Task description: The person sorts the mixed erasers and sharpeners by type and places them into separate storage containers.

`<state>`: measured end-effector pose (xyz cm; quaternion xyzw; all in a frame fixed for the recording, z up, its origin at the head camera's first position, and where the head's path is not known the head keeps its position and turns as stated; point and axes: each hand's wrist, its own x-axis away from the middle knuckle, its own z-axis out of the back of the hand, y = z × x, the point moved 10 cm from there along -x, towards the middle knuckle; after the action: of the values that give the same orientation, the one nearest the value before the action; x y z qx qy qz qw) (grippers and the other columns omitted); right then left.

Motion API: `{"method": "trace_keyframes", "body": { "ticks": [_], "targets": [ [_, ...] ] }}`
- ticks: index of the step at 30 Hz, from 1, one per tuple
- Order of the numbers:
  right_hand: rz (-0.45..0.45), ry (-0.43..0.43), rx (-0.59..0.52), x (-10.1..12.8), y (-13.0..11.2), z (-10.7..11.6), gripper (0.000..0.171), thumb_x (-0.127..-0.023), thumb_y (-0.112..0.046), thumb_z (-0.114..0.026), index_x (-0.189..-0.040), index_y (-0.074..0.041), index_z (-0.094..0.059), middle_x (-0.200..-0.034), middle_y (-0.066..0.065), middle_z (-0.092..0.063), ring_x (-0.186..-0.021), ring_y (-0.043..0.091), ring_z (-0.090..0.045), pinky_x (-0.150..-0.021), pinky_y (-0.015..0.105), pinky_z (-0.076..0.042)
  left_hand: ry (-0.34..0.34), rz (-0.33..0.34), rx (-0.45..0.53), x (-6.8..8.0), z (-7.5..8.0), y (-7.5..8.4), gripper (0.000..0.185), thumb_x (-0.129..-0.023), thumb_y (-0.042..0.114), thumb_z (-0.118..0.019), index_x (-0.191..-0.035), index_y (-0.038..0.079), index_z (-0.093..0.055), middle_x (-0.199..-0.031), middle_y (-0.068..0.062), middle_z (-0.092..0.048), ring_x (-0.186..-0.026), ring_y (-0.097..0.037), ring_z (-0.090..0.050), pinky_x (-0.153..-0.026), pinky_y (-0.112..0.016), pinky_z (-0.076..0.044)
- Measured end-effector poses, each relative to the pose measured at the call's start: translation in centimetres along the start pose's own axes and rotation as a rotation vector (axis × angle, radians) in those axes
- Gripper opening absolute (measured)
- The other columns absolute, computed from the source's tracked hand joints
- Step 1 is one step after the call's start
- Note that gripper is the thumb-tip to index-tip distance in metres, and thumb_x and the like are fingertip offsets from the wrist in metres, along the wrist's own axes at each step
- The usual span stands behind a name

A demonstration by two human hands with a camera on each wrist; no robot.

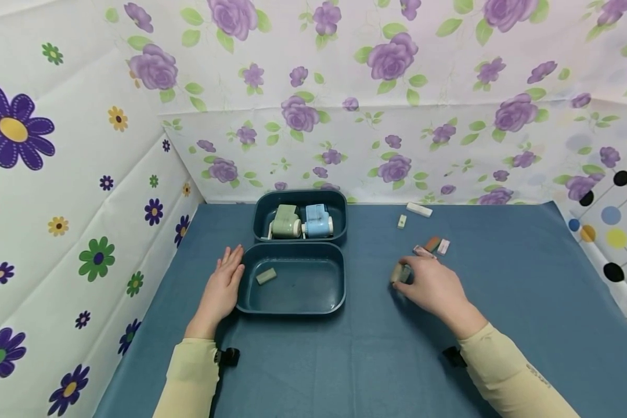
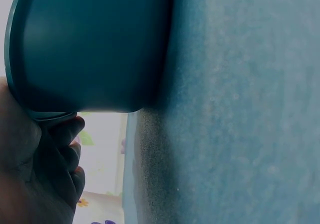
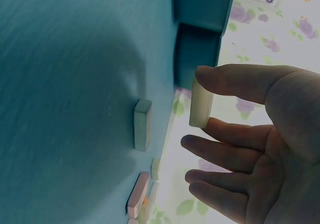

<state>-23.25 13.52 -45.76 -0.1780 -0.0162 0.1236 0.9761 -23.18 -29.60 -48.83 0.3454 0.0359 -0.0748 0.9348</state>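
Observation:
My right hand (image 1: 432,288) pinches a pale green eraser (image 3: 201,104) between thumb and index finger, off the tablecloth, the other fingers apart. Beyond it in the right wrist view, a greenish eraser (image 3: 142,125) rests on the cloth. My left hand (image 1: 221,284) lies with straight fingers against the left side of the nearer dark blue tray (image 1: 292,309), touching its rim. One grey-green eraser (image 1: 266,276) lies inside that tray, toward its left.
Behind stands a second tray (image 1: 257,217) holding green (image 1: 285,222) and blue (image 1: 318,221) crank pencil sharpeners. Right of the trays lie a white eraser (image 1: 420,209), a small pale one (image 1: 402,221), a brown-orange one (image 1: 432,243) and pinkish ones (image 1: 443,247). Floral sheets border the table.

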Motion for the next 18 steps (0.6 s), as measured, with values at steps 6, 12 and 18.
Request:
{"method": "trace_keyframes", "body": {
  "ticks": [6,12,18],
  "targets": [
    [0.017,0.015,-0.004,-0.2,-0.8,0.2,0.045,-0.091,-0.027,-0.088,-0.128,-0.004,-0.076,-0.122,0.02,-0.076,-0.145,0.049,-0.048,-0.078,0.059,-0.061,-0.002,0.001,0.006,0.0,0.0,0.1,0.053,-0.119,0.022,-0.039,-0.165,-0.003,-0.034,-0.173,-0.018,-0.03,-0.164,-0.037,-0.012,-0.133,-0.054,-0.006],
    [0.034,0.029,-0.004,-0.6,-1.7,0.5,0.046,-0.09,-0.028,-0.088,-0.128,-0.004,-0.076,-0.121,0.018,-0.076,-0.141,0.049,-0.052,-0.098,0.067,-0.055,0.016,-0.015,-0.002,0.1,0.2,0.2,0.053,-0.119,0.022,-0.039,-0.164,-0.005,-0.035,-0.172,-0.019,-0.03,-0.163,-0.041,-0.014,-0.132,-0.056,-0.007],
    [0.055,0.038,-0.004,-0.9,-2.7,0.6,0.046,-0.091,-0.029,-0.088,-0.128,-0.005,-0.076,-0.122,0.018,-0.076,-0.139,0.049,-0.054,-0.1,0.068,-0.053,0.026,-0.024,-0.01,-0.1,0.2,0.2,0.051,-0.119,0.019,-0.04,-0.164,-0.005,-0.036,-0.172,-0.019,-0.032,-0.162,-0.042,-0.015,-0.132,-0.057,-0.009]
  ]
}}
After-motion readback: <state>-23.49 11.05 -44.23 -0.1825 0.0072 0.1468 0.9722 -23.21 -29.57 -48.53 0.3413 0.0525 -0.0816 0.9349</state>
